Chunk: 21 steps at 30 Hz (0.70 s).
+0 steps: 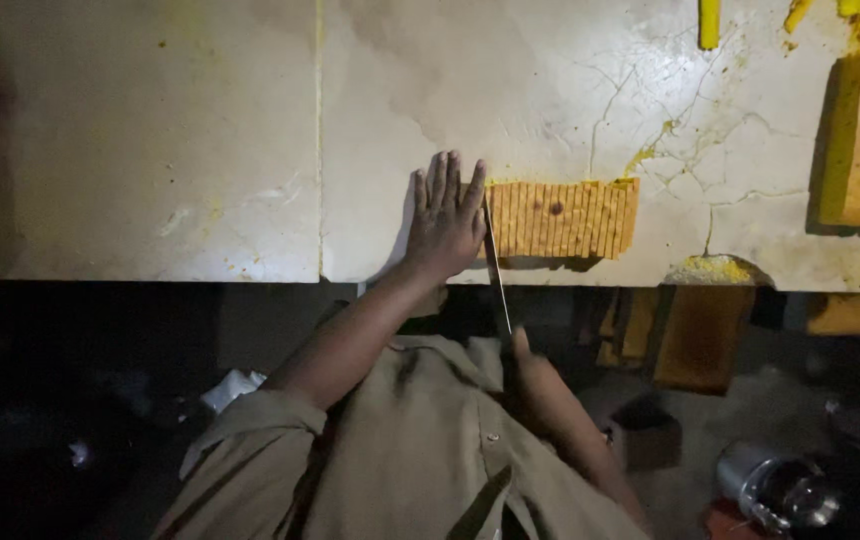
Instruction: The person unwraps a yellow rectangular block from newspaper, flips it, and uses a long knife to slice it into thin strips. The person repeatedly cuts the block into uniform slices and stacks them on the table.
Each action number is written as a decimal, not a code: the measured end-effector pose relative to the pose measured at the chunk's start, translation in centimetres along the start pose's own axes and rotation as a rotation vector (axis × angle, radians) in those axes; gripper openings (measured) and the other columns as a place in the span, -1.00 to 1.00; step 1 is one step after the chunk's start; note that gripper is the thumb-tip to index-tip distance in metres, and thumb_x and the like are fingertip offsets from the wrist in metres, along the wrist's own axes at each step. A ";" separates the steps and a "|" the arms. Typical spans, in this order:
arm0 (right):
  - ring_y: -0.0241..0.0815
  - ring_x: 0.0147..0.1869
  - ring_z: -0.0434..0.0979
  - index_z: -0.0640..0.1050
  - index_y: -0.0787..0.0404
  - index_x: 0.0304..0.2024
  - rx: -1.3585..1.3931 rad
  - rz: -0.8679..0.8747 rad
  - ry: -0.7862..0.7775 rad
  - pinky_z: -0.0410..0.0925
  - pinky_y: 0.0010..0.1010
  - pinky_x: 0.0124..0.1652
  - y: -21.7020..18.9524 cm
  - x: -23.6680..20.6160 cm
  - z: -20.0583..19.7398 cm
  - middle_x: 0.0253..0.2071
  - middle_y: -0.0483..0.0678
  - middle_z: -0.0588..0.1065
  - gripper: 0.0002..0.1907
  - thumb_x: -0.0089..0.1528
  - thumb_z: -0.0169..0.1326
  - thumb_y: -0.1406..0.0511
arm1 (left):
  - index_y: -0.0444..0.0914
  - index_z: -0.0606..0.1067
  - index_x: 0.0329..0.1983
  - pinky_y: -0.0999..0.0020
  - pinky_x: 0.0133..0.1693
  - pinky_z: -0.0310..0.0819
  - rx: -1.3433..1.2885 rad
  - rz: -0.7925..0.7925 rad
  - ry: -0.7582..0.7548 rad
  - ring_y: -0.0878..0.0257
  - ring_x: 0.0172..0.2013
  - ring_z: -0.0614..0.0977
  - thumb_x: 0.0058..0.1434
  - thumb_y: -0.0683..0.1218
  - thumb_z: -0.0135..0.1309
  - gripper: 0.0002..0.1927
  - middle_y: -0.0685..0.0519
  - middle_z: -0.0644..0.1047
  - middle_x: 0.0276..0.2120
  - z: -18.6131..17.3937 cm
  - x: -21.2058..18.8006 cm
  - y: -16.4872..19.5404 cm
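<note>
left hand (445,220) lying flat, fingers spread, pressing left end of scored orange-brown slab (562,217) near front edge of cracked white worktop (200,150). right hand (522,352) gripping long knife (495,268), blade resting at slab's left edge beside left hand.

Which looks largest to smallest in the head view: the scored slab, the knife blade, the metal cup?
1. Scored slab, the widest of the three, lying on the counter beside the left hand.
2. Metal cup and knife blade: unsure. The cup lies lower, in shadow, and the blade is long but thin.
</note>
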State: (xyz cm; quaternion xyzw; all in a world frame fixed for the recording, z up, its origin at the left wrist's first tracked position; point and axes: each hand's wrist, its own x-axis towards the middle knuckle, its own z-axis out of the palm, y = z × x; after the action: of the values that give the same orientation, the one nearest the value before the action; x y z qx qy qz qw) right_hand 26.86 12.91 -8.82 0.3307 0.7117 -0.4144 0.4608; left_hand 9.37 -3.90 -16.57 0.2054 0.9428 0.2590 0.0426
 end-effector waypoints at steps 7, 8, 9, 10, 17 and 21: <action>0.32 -0.31 0.63 0.00 0.50 0.42 -0.533 -0.352 0.197 0.47 -0.01 -0.28 -3.7 5.7 0.8 -0.35 0.31 0.57 -0.28 0.32 -0.05 0.33 | -0.16 -0.24 0.60 -0.26 0.46 -0.42 -0.035 -0.001 0.019 -0.19 0.55 -0.15 0.42 0.11 -0.18 -0.18 -0.33 -0.12 0.54 -0.5 0.1 -0.2; 0.35 -0.30 0.61 -0.02 0.53 0.37 -0.574 -0.483 0.254 0.46 0.02 -0.30 -5.6 6.4 0.0 -0.35 0.35 0.55 -0.21 0.24 0.04 0.33 | -0.13 -0.24 0.62 -0.24 0.46 -0.42 -0.022 -0.004 -0.017 -0.17 0.55 -0.14 0.46 0.10 -0.20 -0.21 -0.31 -0.11 0.55 -0.8 0.3 -0.4; 0.38 -0.29 0.59 -0.04 0.57 0.32 -0.610 -0.609 0.304 0.45 0.05 -0.31 -7.3 6.8 -0.8 -0.34 0.38 0.53 -0.14 0.16 0.13 0.33 | -0.11 -0.23 0.63 -0.21 0.46 -0.43 -0.010 -0.009 -0.061 -0.15 0.55 -0.13 0.50 0.09 -0.23 -0.24 -0.30 -0.11 0.55 -1.1 0.3 -0.6; 0.41 -0.27 0.56 -0.05 0.61 0.27 -0.644 -0.725 0.354 0.43 0.08 -0.33 -9.0 7.2 -1.4 -0.34 0.42 0.50 -0.06 0.08 0.22 0.33 | -0.08 -0.22 0.65 -0.19 0.46 -0.43 -0.005 -0.011 -0.113 -0.13 0.55 -0.12 0.54 0.08 -0.25 -0.27 -0.28 -0.10 0.55 -1.3 0.3 -0.7; 0.37 -0.16 0.57 0.05 0.47 0.34 -0.590 -0.709 0.287 0.42 0.02 -0.23 -7.2 3.9 -0.2 -0.21 0.36 0.54 -0.29 0.25 0.06 0.36 | -0.21 -0.19 0.62 -0.22 0.46 -0.36 0.072 0.038 0.012 -0.10 0.55 -0.06 0.49 0.04 -0.24 -0.26 -0.19 -0.03 0.56 -1.3 -0.5 -0.9; 0.46 -0.18 0.52 -0.06 0.45 0.33 -0.541 -0.672 0.131 0.41 0.03 -0.24 1.1 0.5 1.7 -0.23 0.45 0.50 -0.04 0.11 0.26 0.30 | -0.22 -0.18 0.61 -0.22 0.48 -0.34 0.048 0.038 0.016 -0.10 0.56 -0.04 0.46 0.04 -0.22 -0.25 -0.17 0.01 0.56 -0.9 -0.7 -0.9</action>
State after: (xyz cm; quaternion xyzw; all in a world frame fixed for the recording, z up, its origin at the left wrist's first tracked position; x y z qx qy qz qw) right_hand 28.26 11.88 -9.99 -0.0263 0.8905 -0.3180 0.3243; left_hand 9.48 -5.32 -16.25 0.2223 0.9449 0.2390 0.0252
